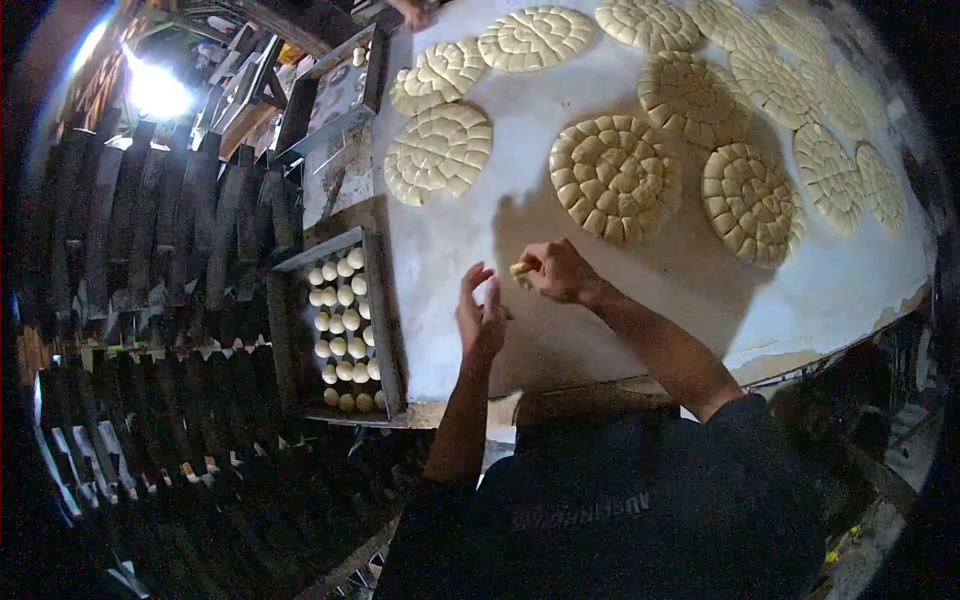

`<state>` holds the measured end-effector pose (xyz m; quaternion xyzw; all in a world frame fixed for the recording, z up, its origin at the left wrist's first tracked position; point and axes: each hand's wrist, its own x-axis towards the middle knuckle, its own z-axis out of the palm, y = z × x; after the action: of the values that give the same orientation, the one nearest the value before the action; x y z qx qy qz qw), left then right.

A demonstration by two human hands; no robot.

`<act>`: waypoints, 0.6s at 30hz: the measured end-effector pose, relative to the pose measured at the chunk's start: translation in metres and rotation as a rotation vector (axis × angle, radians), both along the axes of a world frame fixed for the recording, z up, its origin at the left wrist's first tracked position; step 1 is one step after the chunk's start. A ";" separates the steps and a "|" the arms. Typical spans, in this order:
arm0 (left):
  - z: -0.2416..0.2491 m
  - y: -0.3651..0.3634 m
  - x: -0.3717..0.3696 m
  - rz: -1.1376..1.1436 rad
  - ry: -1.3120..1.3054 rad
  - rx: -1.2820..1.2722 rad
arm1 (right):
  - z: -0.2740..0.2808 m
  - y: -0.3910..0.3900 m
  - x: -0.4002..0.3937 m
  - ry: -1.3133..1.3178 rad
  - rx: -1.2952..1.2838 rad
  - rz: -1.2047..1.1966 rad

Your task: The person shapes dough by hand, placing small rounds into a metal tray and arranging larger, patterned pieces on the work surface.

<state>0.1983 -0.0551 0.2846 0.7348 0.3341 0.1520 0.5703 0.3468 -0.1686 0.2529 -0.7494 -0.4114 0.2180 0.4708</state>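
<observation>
A small piece of dough (pixel 519 269) is pinched in the fingers of my right hand (pixel 560 272), above the near part of the white table (pixel 440 330). Just left of it, my left hand (pixel 482 312) is raised with fingers apart and nothing visible in it. Beyond my right hand lies a round dough coil (pixel 612 178), scored into many segments. Another cut coil (pixel 750 205) rests to its right. Left of my left hand, a wooden tray (pixel 392 330) holds rows of pale dough balls (pixel 345 321).
Several more scored dough coils (pixel 438 153) cover the far and right parts of the table. A second tray (pixel 374 75) stands at the far left, near another person's hand (pixel 411 12). Dark stacked slats (pixel 150 220) fill the left side, below a bright lamp (pixel 160 90).
</observation>
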 end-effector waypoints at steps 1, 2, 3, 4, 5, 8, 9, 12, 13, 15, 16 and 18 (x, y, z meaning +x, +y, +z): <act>-0.002 -0.004 0.009 -0.081 -0.049 -0.109 | 0.017 -0.006 -0.009 0.048 0.060 -0.010; -0.008 -0.012 0.014 -0.103 -0.157 -0.421 | 0.031 -0.013 -0.016 0.093 0.117 -0.016; -0.019 -0.014 0.009 -0.256 -0.137 -0.148 | 0.039 -0.021 -0.017 0.076 0.124 -0.066; -0.030 -0.016 0.005 -0.402 -0.115 0.129 | 0.043 -0.031 -0.013 0.149 0.114 -0.092; -0.019 -0.024 0.008 -0.366 -0.058 0.051 | 0.046 -0.043 -0.010 0.226 0.105 -0.121; 0.009 -0.048 0.012 -0.363 0.046 -0.044 | 0.026 -0.073 -0.017 0.332 0.177 -0.079; 0.013 -0.052 0.011 -0.421 0.028 0.015 | 0.029 -0.081 -0.026 0.242 0.190 -0.047; 0.041 -0.061 0.013 -0.466 0.081 0.048 | 0.016 -0.091 -0.049 0.041 0.179 -0.050; 0.042 -0.064 0.013 -0.461 0.046 0.094 | 0.018 -0.096 -0.052 -0.065 0.104 -0.085; 0.035 -0.063 0.007 -0.534 0.023 0.217 | 0.018 -0.099 -0.058 -0.201 -0.016 -0.137; 0.020 -0.059 0.002 -0.613 0.035 0.294 | 0.021 -0.099 -0.062 -0.230 -0.063 -0.156; 0.012 -0.053 -0.005 -0.808 0.108 0.321 | 0.020 -0.100 -0.072 -0.301 -0.102 -0.235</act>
<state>0.1933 -0.1078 0.2969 0.8926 0.0214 -0.0718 0.4445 0.2745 -0.2688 0.2728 -0.8393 -0.3752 0.0675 0.3877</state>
